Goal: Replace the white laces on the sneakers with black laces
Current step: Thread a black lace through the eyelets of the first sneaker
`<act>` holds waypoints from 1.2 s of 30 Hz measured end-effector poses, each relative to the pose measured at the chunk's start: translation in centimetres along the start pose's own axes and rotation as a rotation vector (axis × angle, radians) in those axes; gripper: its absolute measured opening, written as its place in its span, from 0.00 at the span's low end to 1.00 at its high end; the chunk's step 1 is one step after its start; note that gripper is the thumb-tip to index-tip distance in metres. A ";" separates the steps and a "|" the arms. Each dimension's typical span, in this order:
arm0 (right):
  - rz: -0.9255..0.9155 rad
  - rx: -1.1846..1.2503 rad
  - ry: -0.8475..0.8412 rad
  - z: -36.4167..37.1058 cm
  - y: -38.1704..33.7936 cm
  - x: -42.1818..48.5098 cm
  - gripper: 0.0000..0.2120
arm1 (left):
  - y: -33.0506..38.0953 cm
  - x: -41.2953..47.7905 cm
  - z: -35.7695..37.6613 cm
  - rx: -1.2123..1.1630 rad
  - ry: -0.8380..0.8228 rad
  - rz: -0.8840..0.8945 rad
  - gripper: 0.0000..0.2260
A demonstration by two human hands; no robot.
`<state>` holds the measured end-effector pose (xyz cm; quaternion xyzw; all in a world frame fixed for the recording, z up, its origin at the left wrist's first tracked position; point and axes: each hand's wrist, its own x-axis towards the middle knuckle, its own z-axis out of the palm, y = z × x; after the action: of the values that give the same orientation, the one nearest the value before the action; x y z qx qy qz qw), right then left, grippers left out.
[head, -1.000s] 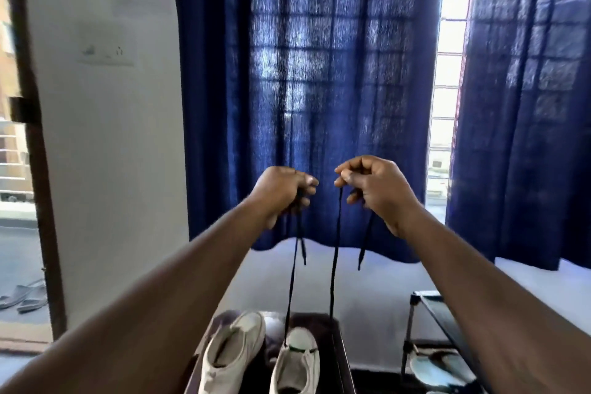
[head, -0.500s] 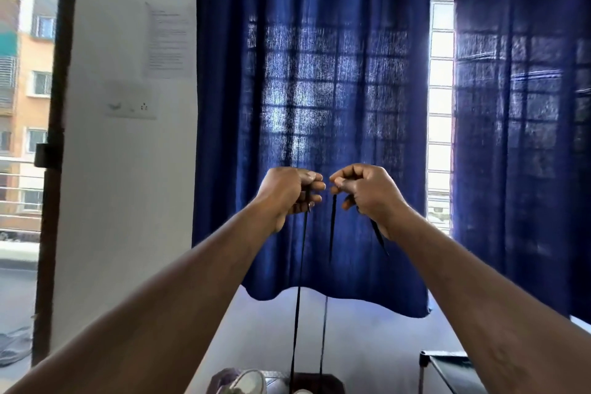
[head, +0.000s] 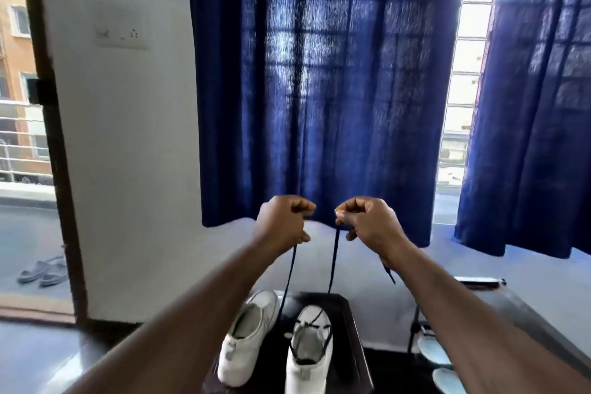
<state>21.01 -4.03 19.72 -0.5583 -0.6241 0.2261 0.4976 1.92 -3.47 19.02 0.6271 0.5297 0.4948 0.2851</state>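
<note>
While raised side by side in front of the blue curtain (head: pixel 319 89), sit close together with a narrow gap between. For the left hand (head: pixel 283 224): fingers curled tight into a fist, gripping one strand of the black lace (head: pixel 289 272) where it leaves the underside of the fist. For the right hand (head: pixel 367 224): fingers curled likewise, thumb and forefinger pinching the second strand; free end of that strand hanging below the wrist, to the right. Both strands pulled straight, running down and nearer to the right-hand sneaker (head: pixel 308 349). On that sneaker: lace crossing at the far end of the tongue; path along the rest of the opening not clear. Same sneaker white, upright, toe pointing far, standing on the dark stool (head: pixel 343 323). Just left of it, on the same stool, the left-hand sneaker (head: pixel 246 339), white, toe angled far and slightly right. To the right of the stool, a metal rack (head: pixel 518 304) with pale blue footwear (head: pixel 435 352) on a lower shelf. Far left, on the floor outside the doorway, a pair of sandals (head: pixel 44 269). On the white wall, a switch plate (head: pixel 121 32).
</note>
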 end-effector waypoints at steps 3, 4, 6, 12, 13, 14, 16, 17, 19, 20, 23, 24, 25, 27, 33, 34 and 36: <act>0.071 -0.067 -0.020 1.9 4.1 -1.1 0.05 | -7.4 0.6 1.8 0.180 -0.041 -0.062 0.26; 0.090 -0.073 0.000 2.5 5.6 -1.4 0.05 | -10.6 1.2 2.6 0.202 -0.059 -0.099 0.29; 0.072 -0.149 0.148 3.6 8.6 -1.5 0.04 | -13.7 0.6 3.6 0.320 -0.089 -0.173 0.34; -0.125 -0.151 0.551 4.7 12.3 -3.2 0.15 | -14.4 -2.6 5.0 0.551 -0.246 -0.223 0.25; -0.114 -0.165 0.497 5.0 12.8 -3.3 0.15 | -15.0 -2.5 5.5 0.548 -0.262 -0.245 0.24; -0.072 -0.189 0.415 5.4 13.4 -3.4 0.14 | -15.8 -2.2 6.1 0.549 -0.275 -0.251 0.24; 0.066 -0.237 0.196 6.5 15.1 -3.6 0.11 | -16.6 -2.2 7.0 0.602 -0.323 -0.250 0.19; 0.130 -0.235 0.086 7.2 16.0 -4.0 0.10 | -16.6 -2.4 7.3 0.642 -0.335 -0.243 0.14; 0.200 -0.176 -0.062 8.7 17.7 -4.9 0.13 | -16.8 -2.6 8.0 0.711 -0.332 -0.197 0.09; 0.212 -0.156 -0.112 9.4 18.5 -5.5 0.14 | -17.1 -2.5 8.3 0.749 -0.328 -0.177 0.10; 0.222 -0.191 -0.209 11.0 19.7 -7.1 0.18 | -17.9 -2.0 9.1 0.822 -0.350 -0.143 0.11; 0.219 -0.211 -0.212 11.4 20.0 -7.5 0.19 | -18.0 -1.9 9.2 0.840 -0.357 -0.139 0.11; 0.218 -0.248 -0.206 11.6 20.0 -7.8 0.19 | -18.1 -1.8 9.2 0.862 -0.363 -0.135 0.11; 0.213 -0.324 -0.193 12.0 19.7 -8.2 0.20 | -18.3 -1.5 9.3 0.899 -0.363 -0.117 0.11; 0.190 -0.473 -0.116 12.7 19.0 -8.6 0.21 | -17.2 -0.9 8.9 0.957 -0.252 -0.144 0.13; 0.192 -0.500 -0.101 12.6 19.1 -8.7 0.19 | -16.9 -0.6 8.4 0.952 -0.215 -0.151 0.14; 0.204 -0.521 -0.066 12.5 19.2 -8.7 0.15 | -16.4 0.3 7.1 0.909 -0.134 -0.135 0.14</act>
<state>18.11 -3.40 -4.66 -0.7197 -0.6176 0.1253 0.2914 2.20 2.51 2.18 0.6832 0.7129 0.1511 0.0463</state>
